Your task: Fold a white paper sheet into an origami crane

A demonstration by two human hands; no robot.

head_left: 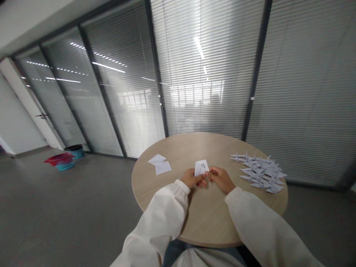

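Observation:
A small folded white paper (200, 167) is held just above the round wooden table (178, 148). My left hand (191, 178) pinches its lower left edge, fingers closed on it. My right hand (221, 178) pinches the lower right corner, fingers closed as well. Both arms wear cream sleeves. Flat white paper sheets (160, 164) lie to the left of my hands. A pile of folded paper cranes (260, 171) lies to the right.
Glass walls with closed blinds stand behind the table. On the grey floor at the far left sit a red basket (59, 158) on a blue basin and a dark bin (74, 149). A white door is at the left.

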